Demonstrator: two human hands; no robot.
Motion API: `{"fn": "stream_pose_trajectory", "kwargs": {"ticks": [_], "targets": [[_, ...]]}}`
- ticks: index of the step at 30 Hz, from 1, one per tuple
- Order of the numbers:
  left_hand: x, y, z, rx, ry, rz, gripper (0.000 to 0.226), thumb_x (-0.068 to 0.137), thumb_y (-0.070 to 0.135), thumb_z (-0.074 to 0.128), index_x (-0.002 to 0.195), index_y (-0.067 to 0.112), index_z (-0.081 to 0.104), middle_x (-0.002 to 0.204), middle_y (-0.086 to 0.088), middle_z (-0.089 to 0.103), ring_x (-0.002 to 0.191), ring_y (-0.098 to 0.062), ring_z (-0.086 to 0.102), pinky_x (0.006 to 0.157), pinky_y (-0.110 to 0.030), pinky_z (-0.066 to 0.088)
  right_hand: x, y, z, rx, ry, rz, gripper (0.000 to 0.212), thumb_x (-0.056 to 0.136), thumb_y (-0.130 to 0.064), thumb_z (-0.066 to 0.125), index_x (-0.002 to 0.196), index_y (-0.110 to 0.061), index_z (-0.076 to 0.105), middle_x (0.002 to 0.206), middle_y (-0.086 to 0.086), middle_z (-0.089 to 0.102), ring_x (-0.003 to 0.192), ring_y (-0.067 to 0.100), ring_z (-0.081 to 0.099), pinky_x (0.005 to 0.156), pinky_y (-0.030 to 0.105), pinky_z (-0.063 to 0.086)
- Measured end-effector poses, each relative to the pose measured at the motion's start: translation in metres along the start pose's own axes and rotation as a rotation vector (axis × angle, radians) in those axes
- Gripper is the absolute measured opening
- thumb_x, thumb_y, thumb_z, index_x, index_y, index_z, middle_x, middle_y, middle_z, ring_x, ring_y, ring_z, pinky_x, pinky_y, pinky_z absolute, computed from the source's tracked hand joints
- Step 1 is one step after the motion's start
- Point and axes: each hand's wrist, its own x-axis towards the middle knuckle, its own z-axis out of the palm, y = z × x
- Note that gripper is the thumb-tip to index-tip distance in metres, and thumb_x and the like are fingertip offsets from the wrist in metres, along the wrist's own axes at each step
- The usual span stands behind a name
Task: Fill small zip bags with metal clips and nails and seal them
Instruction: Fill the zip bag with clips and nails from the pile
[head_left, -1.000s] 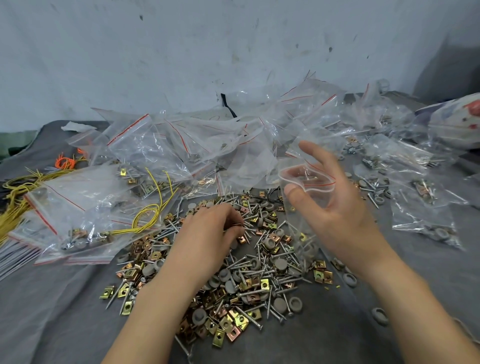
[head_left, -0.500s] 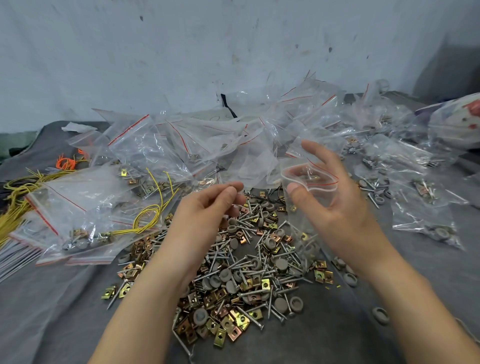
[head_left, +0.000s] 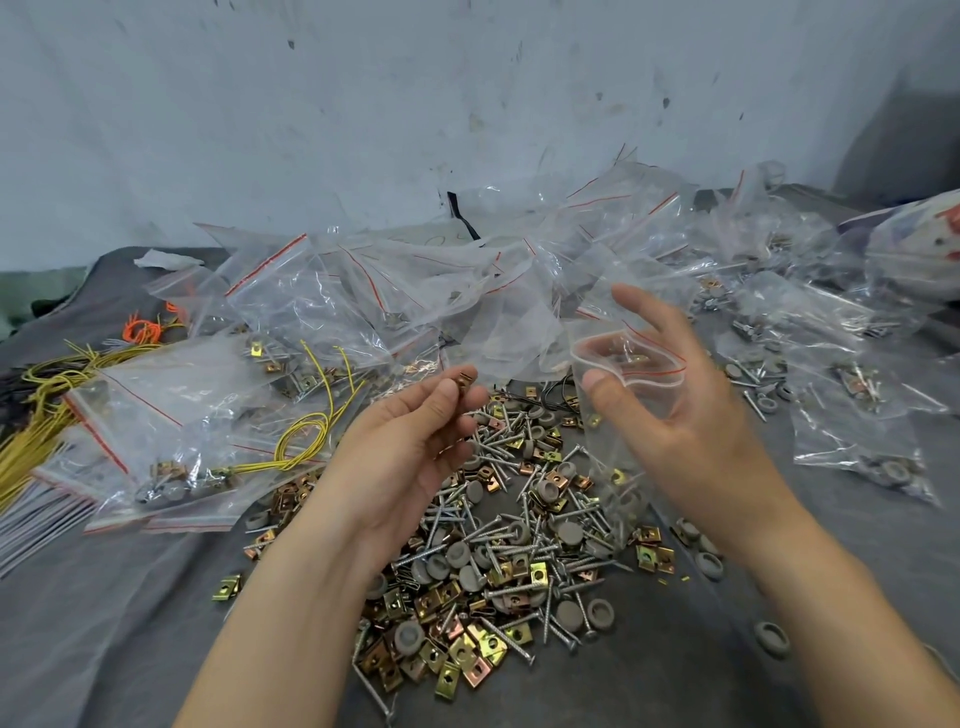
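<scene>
My right hand (head_left: 691, 415) holds a small clear zip bag (head_left: 621, 415) upright, thumb on its front, fingers behind, its red-striped mouth spread wide. A few clips lie inside the bag. My left hand (head_left: 410, 447) is raised to the left of the bag's mouth and pinches a brass metal clip (head_left: 464, 382) between thumb and fingertips. Below both hands, a loose pile of brass clips, silver nails and grey caps (head_left: 498, 566) spreads over the grey cloth.
A heap of clear zip bags (head_left: 363, 312), some filled, covers the back and left of the cloth. More filled bags (head_left: 852, 395) lie at the right. Yellow wires (head_left: 62, 395) and orange ties (head_left: 140, 330) sit at the far left. A stained wall stands behind.
My left hand lifted from the pile with a clip pinched in its fingers and rose toward the bag's mouth. My right hand kept the open bag nearly still.
</scene>
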Motion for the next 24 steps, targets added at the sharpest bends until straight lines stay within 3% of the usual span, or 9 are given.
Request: {"fn": "stream_pose_trajectory", "kwargs": {"ticks": [4,8,15,24], "targets": [[-0.001,-0.001,-0.001,0.033,0.018,-0.011,0.021,0.091,0.010,0.058,0.107,0.015,0.071,0.095,0.000,0.075,0.068,-0.004,0.063,0.066,-0.019,0.052,0.000,0.001,0.000,-0.011,-0.013,0.005,0.051,0.094,-0.035,0.067,0.137,-0.051,0.044,0.114,-0.022,0.066,0.109,-0.007,0.060,0.084,0.001,0.041],[-0.001,0.000,0.001,0.042,0.026,-0.016,0.028,0.082,0.011,0.063,0.108,0.015,0.072,0.100,-0.001,0.076,0.068,-0.004,0.064,0.070,-0.023,0.050,0.000,0.001,0.001,-0.017,-0.006,0.006,0.052,0.090,-0.041,0.065,0.135,-0.054,0.044,0.114,-0.024,0.066,0.110,-0.007,0.060,0.083,0.001,0.040],[-0.001,0.001,0.003,0.043,0.026,-0.017,0.029,0.080,0.011,0.064,0.108,0.015,0.073,0.099,0.000,0.075,0.068,-0.004,0.065,0.065,-0.020,0.053,0.000,0.001,0.000,-0.008,-0.005,0.006,0.052,0.091,-0.039,0.066,0.136,-0.052,0.044,0.114,-0.024,0.066,0.109,-0.007,0.059,0.083,0.000,0.039],[-0.003,0.005,0.014,0.004,0.030,0.012,0.016,0.092,0.020,0.061,0.105,0.018,0.071,0.090,0.003,0.074,0.066,-0.006,0.064,0.062,-0.020,0.051,0.000,0.000,0.001,-0.022,-0.004,0.002,0.052,0.092,-0.036,0.067,0.137,-0.050,0.044,0.114,-0.025,0.066,0.109,-0.008,0.060,0.082,-0.001,0.039]]}}
